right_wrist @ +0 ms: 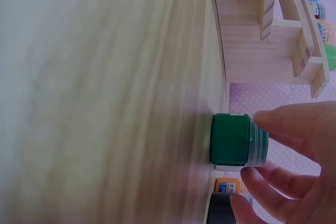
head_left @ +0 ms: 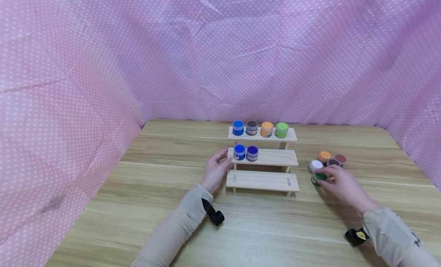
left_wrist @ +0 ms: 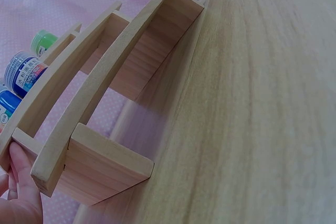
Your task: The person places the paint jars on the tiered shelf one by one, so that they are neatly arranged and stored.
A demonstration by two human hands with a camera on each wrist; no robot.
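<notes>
A three-tier wooden stand (head_left: 262,181) stands on the table. My left hand (head_left: 216,170) grips the left end of its middle tier, fingers at the board's edge (left_wrist: 20,163). To the right of the stand, my right hand (head_left: 346,185) pinches a dark green paint jar (right_wrist: 230,139) by its clear lid, thumb on one side and fingers on the other. The jar's base is close to the tabletop. A blue jar (head_left: 239,152) and a purple jar (head_left: 252,153) sit on the left half of the middle tier. The lowest tier is bare.
The top tier bears blue (head_left: 238,128), dark brown (head_left: 252,128), orange (head_left: 267,129) and light green (head_left: 281,130) jars. Beside my right hand cluster white (head_left: 315,166), orange (head_left: 324,156), dark brown (head_left: 332,162) and red-brown (head_left: 340,159) jars. Pink dotted cloth (head_left: 220,67) hangs behind the table.
</notes>
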